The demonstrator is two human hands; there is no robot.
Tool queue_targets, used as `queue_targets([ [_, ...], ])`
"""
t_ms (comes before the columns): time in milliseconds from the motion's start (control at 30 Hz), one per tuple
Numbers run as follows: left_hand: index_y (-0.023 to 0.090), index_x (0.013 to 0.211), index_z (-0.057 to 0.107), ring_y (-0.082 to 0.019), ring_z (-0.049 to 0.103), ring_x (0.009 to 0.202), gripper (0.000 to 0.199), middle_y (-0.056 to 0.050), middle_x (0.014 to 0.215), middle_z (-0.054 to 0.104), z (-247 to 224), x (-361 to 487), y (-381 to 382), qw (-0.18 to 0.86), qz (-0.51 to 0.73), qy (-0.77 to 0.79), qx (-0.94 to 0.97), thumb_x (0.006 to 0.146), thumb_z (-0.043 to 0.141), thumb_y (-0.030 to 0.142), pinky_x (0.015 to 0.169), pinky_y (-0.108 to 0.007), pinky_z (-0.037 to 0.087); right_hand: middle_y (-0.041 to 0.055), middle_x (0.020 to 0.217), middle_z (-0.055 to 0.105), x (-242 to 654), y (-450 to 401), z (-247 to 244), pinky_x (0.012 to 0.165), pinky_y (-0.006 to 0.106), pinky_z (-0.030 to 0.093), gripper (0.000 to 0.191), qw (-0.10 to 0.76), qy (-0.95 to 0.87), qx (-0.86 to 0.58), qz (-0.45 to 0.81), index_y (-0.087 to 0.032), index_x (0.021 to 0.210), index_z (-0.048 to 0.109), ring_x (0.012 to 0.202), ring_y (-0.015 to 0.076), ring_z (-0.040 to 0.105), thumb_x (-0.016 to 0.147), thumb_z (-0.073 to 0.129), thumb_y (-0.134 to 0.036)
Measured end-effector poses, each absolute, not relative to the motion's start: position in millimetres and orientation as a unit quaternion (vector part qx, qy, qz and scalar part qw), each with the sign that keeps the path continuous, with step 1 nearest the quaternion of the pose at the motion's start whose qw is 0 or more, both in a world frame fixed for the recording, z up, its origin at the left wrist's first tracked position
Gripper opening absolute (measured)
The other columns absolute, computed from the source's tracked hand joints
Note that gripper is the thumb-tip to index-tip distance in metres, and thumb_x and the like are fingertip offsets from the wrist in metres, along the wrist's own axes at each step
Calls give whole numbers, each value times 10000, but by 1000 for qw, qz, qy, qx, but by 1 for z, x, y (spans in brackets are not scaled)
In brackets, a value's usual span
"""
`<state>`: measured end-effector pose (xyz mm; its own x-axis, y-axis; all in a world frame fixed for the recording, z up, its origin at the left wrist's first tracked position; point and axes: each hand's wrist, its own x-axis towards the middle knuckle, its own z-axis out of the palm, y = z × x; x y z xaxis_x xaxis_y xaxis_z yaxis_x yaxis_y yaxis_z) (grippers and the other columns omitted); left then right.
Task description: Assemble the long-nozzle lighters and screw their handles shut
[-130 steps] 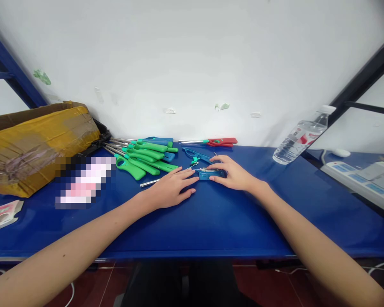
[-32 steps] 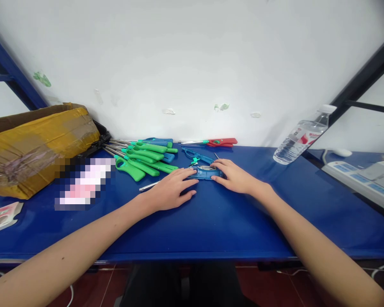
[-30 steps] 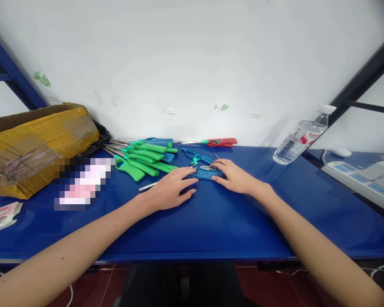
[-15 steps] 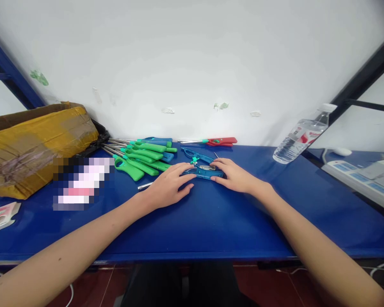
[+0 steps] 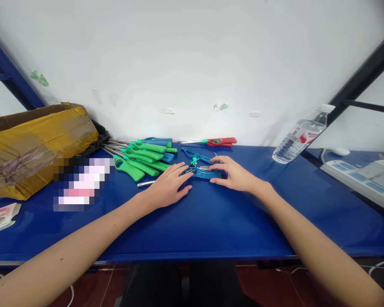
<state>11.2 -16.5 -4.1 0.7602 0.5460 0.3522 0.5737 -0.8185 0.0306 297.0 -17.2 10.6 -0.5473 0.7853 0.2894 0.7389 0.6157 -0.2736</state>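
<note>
Two bare hands work at one open blue lighter casing half (image 5: 208,174) on a blue counter (image 5: 211,226). The left hand (image 5: 171,186) lies with fingers loosely spread and thumb apart, its fingertips at the casing's left end. The right hand (image 5: 232,172) curves thumb and fingers around the other end; whether it grips firmly cannot be told. Just beyond sit a second blue casing half (image 5: 196,155) and one small teal piece (image 5: 194,161). One metal tube (image 5: 145,183) pokes out beside the left hand.

The counter's surface runs broadly from the hands to its near edge and extends right of the right hand, while a white wall (image 5: 192,64) borders the far side. Left of and beyond the left hand, a heap holds at least five green lighters (image 5: 131,169) and at least two blue lighters (image 5: 156,141), crowding that flank. What look like two red lighters (image 5: 222,141) lie along the wall.

One taped cardboard box (image 5: 41,145) stands far left, behind one torn card piece (image 5: 1,217). Well right of the right hand, one clear bottle (image 5: 299,136) appears tilted, near one white power strip (image 5: 355,175).
</note>
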Motion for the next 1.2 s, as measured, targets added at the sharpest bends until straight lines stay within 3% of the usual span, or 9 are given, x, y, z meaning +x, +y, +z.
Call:
queue_targets([
  [167,143,1390,526,-308,420,1396,452,-154,1443,526,-4,11,-16,36,-177,-297,-938,989,485,346,1151,-513,366,128,1383,564,295,-17,10,1107,532,400,303,213,-868,-438,95,-215,1059,708,1334,322,487,818,720,-399],
  [300,80,1411,469,-318,453,1369,524,-198,1421,535,-1,12,-17,30,-194,-337,-921,972,492,365,1143,-498,381,120,1337,602,298,-15,15,1030,493,463,264,257,-846,-450,124,-205,997,680,1262,310,548,782,733,-350],
  [433,53,1397,471,-333,467,1356,533,-220,1415,534,0,13,-17,34,-183,-365,-912,962,480,361,1136,-497,389,89,1110,705,298,-5,16,856,428,524,286,301,-809,-494,103,-196,1071,650,954,261,665,803,684,-289],
  [533,22,1444,399,-333,447,1373,594,-236,1454,487,1,15,-17,39,-190,-389,-901,961,457,363,1137,-486,390,72,1021,717,292,5,12,723,385,526,283,292,-798,-520,87,-192,1086,637,749,217,643,819,668,-281],
  [667,-3,1469,349,-335,417,1396,638,-242,1482,452,1,16,-17,35,-203,-415,-886,956,456,360,1152,-470,373,116,1155,701,287,11,8,842,431,526,301,256,-837,-485,-3,-186,1163,628,928,265,659,879,629,-287],
  [833,31,1464,373,-319,421,1396,604,-214,1480,466,6,15,-17,35,-203,-417,-885,956,459,347,1162,-453,359,171,1169,688,290,9,3,944,481,504,364,185,-864,-453,-122,-132,1262,604,1072,316,638,966,508,-322],
  [1000,84,1458,382,-325,407,1400,568,-202,1547,366,13,15,-18,42,-253,-447,-857,951,460,330,1125,-471,404,216,1270,638,294,11,2,988,492,495,495,190,-849,-477,-123,-88,1391,515,1147,331,617,1003,405,-374],
  [1200,126,1431,415,-329,449,1366,531,-190,1509,423,8,16,-20,34,-247,-433,-866,945,472,332,1096,-476,429,182,1313,641,289,28,11,1036,520,472,469,191,-847,-492,-61,-134,1385,546,1221,335,595,1000,407,-364],
])
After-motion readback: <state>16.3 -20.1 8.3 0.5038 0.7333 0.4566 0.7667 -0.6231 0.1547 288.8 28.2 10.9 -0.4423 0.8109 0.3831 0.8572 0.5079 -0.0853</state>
